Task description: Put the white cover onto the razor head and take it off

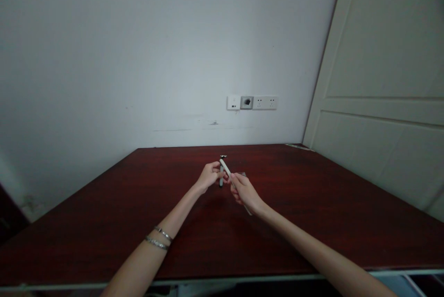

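Note:
My left hand (208, 176) is closed around the grey handle of a razor (221, 180). It stands roughly upright, with dark ends and a short crosswise head at the top. In my right hand (245, 191) is a slim white stick (225, 167) with a rounded upper end, held at a slant; its lower end shows beneath the palm. The stick's upper end crosses in front of the razor just below the head; whether they touch I cannot tell. Both hands are close together above the table. A small greyish thing (243, 174) shows just behind my right hand, too small to name.
The dark red wooden table (104, 213) reaches back to a white wall (173, 56). Sockets (265, 102) and a switch plate (233, 102) are on that wall. A pale panelled door (385, 65) stands along the right. A thin pale strip (299, 147) lies at the table's far right corner.

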Motion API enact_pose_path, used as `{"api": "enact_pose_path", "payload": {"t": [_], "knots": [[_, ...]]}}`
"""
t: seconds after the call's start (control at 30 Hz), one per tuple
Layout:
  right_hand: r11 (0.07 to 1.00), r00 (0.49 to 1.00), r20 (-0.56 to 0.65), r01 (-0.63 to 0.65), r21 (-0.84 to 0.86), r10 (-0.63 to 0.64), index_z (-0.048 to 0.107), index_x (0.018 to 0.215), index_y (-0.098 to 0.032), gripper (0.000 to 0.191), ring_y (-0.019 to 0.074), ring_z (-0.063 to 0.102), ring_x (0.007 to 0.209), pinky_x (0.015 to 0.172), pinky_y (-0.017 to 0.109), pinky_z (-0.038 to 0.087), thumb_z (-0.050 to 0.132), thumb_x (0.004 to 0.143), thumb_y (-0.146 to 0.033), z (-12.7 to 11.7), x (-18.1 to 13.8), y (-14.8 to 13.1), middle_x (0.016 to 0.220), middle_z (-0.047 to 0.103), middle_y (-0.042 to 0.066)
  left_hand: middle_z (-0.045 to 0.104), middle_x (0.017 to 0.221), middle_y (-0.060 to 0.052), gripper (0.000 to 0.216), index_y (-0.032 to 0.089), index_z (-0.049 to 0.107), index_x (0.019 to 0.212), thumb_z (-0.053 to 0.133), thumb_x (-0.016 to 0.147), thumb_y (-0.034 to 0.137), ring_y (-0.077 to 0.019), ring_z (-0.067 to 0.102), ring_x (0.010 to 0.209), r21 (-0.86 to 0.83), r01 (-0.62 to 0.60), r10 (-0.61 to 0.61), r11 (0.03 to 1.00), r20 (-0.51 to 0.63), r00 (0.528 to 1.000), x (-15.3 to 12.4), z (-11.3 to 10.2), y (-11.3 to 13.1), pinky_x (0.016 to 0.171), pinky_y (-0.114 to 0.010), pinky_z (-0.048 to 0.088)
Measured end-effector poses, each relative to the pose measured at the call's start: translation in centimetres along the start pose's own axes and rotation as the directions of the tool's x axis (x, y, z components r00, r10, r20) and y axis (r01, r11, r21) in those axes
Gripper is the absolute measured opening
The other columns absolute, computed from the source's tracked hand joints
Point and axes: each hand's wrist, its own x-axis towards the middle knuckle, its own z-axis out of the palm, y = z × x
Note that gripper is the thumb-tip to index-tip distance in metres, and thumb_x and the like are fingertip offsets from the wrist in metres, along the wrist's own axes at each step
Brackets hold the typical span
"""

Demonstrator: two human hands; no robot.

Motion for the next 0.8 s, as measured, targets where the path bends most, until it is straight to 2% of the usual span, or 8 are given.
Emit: {"api": "enact_pose_path", "payload": {"t": [0.2, 0.37, 0.43, 0.53, 0.6, 0.8], "knots": [[0.953, 0.972, -0.073, 0.203, -0.226, -0.224, 0.063, 0.076, -0.012, 0.043, 0.0059, 0.038, 0.042, 0.036, 0.019, 0.024, 0.053, 0.074, -0.054, -3.6, 1.4, -1.7, 0.054, 0.048, -0.002, 0.064, 0.068, -0.005, 0.016, 0.013, 0.053, 0.085, 0.062, 0.071, 0.014, -0.0165, 0.064, 0.055, 0.009, 0.026, -0.025, 1.0, -0.055, 0.998, 0.1, -0.8, 0.3, 0.049, -0.025, 0.05], [0.899, 0.967, -0.097, 0.18, -0.399, -0.236, 0.069, 0.087, -0.01, 0.045, 0.0111, 0.047, 0.049, 0.046, 0.024, 0.035, 0.056, 0.073, -0.05, -7.3, 1.7, -1.2, 0.057, 0.056, 0.002, 0.065, 0.07, -0.006, 0.017, 0.014, 0.053, 0.086, 0.061, 0.071, 0.015, -0.0174, 0.065, 0.057, 0.011, 0.046, -0.044, 0.999, -0.142, 0.989, 0.3, -1.9, 0.9, 0.048, -0.024, 0.048], [0.837, 0.962, -0.047, 0.209, -0.507, -0.268, 0.071, 0.086, -0.013, 0.039, 0.0155, 0.055, 0.061, 0.057, 0.027, 0.042, 0.057, 0.074, -0.047, -8.4, 1.5, -0.1, 0.068, 0.062, 0.005, 0.066, 0.071, -0.006, 0.019, 0.014, 0.053, 0.088, 0.061, 0.071, 0.016, -0.0173, 0.065, 0.057, -0.016, 0.039, -0.041, 0.999, -0.162, 0.986, 0.3, -2.2, 1.3, 0.047, -0.022, 0.047], [0.699, 0.948, 0.069, 0.277, -0.659, -0.311, 0.073, 0.084, -0.018, 0.028, 0.0189, 0.059, 0.076, 0.072, 0.03, 0.043, 0.058, 0.075, -0.04, -9.6, 1.0, 1.8, 0.081, 0.065, 0.007, 0.066, 0.071, -0.006, 0.021, 0.014, 0.053, 0.088, 0.063, 0.07, 0.018, -0.0176, 0.066, 0.059, -0.046, 0.035, -0.042, 0.998, -0.168, 0.985, 0.2, -2.4, 1.8, 0.048, -0.022, 0.047], [0.637, 0.949, 0.128, 0.291, -0.714, -0.289, 0.073, 0.084, -0.019, 0.025, 0.0187, 0.059, 0.076, 0.073, 0.03, 0.044, 0.057, 0.077, -0.037, -10.0, 0.8, 2.9, 0.082, 0.064, 0.007, 0.066, 0.071, -0.006, 0.02, 0.015, 0.053, 0.088, 0.063, 0.07, 0.018, -0.018, 0.066, 0.059, -0.055, 0.043, -0.051, 0.998, -0.155, 0.987, 0.2, -2.3, 2.0, 0.048, -0.023, 0.047], [0.544, 0.938, 0.227, 0.337, -0.768, -0.261, 0.073, 0.089, -0.021, 0.021, 0.0178, 0.058, 0.077, 0.073, 0.029, 0.045, 0.056, 0.08, -0.031, -9.2, 0.9, 4.9, 0.084, 0.062, 0.007, 0.066, 0.071, -0.006, 0.025, 0.015, 0.054, 0.089, 0.066, 0.068, 0.02, -0.0183, 0.066, 0.059, -0.049, 0.038, -0.043, 0.998, -0.096, 0.995, 0.1, -1.7, 1.4, 0.05, -0.024, 0.049]]}}
